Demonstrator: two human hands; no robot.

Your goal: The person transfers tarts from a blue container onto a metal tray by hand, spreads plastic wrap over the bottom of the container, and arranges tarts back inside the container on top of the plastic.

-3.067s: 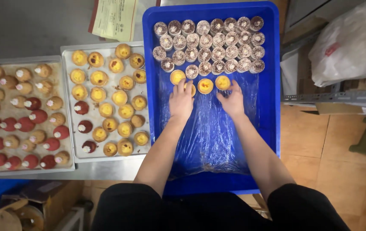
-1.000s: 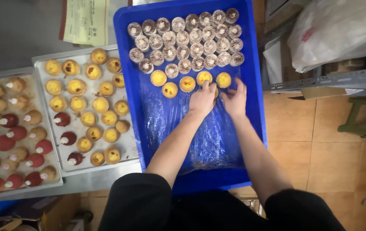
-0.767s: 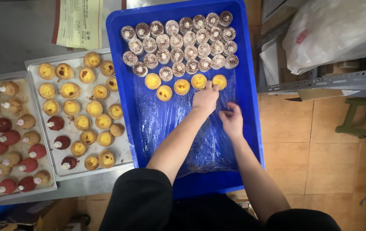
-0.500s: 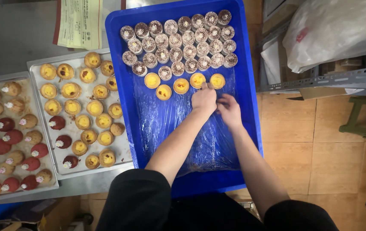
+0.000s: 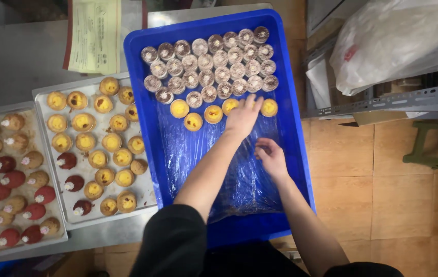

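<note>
left tray [image 5: 3, 246] cropped, tart under left hand [image 5: 243, 117] hidden

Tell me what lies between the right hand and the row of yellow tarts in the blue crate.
In the head view, only bare clear plastic liner separates the right hand from the yellow tarts; the left hand rests just beside that stretch.

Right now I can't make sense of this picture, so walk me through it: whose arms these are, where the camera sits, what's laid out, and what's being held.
The camera is worn on a person's head and looks straight down, so the two bare arms coming up from the bottom are that person's own.

The left hand lies on the row of yellow tarts inside a blue crate lined with clear plastic film. Whether it grips a tart cannot be seen. The right hand is loosely curled just above the film, holding nothing visible. Brown-topped cakes fill the crate's far end.

To the left, a metal tray carries more yellow tarts and a few red pastries; another tray beside it holds brown and red ones.
</note>
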